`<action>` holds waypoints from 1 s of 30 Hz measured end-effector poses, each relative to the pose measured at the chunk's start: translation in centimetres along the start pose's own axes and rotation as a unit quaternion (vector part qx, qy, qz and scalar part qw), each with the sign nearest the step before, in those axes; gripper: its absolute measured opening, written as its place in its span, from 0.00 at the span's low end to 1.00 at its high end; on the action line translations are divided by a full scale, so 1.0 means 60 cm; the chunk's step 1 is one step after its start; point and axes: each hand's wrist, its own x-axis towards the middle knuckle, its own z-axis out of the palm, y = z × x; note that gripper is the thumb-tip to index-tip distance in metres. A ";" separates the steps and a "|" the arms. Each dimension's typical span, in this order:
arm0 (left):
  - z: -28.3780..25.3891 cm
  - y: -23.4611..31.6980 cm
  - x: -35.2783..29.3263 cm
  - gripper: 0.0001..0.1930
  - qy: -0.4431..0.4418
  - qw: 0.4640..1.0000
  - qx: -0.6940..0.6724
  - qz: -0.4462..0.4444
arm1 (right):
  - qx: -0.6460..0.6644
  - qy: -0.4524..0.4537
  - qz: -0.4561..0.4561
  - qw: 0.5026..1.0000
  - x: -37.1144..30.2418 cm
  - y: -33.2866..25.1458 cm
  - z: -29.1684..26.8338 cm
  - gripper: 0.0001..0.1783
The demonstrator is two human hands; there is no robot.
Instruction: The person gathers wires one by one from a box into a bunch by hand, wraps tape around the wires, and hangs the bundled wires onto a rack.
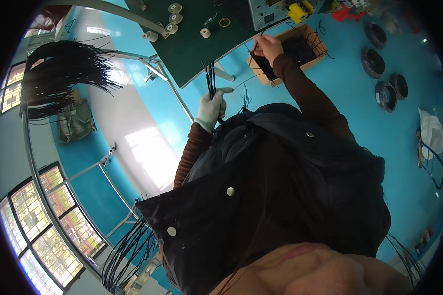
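Note:
My left hand [211, 109], in a white glove, is closed around a small bundle of thin black wires [210, 78] that stick up from the fist. My right hand [268, 46], bare, reaches over the near corner of a cardboard box [316, 45] full of black wires and pinches one black wire [256, 48] at its rim. The box stands on the blue floor beside a green-topped table [202, 44]. My dark padded vest [280, 196] and brown sleeves fill the middle of the view.
Several small tape rolls [174, 19] lie on the green table. Black wire coils [374, 61] sit on the floor at right, near a white bag [430, 130]. A metal rack [39, 147] carries a thick hank of black wires [59, 78] at left.

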 end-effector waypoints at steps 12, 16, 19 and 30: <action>0.010 0.034 0.041 0.18 0.048 0.996 -0.039 0.058 | -0.352 -0.251 -0.260 0.863 -0.196 0.050 0.087 0.10; 0.001 0.020 0.046 0.15 0.027 0.997 -0.011 0.064 | -0.390 -0.260 -0.220 0.855 -0.201 0.040 0.098 0.10; -0.016 -0.005 0.057 0.14 0.038 0.997 0.028 0.066 | -0.401 -0.333 -0.134 0.843 -0.184 0.050 0.090 0.11; -0.053 -0.033 -0.008 0.15 0.113 0.988 -0.047 0.091 | -0.212 0.078 -0.010 0.974 -0.023 0.022 -0.079 0.18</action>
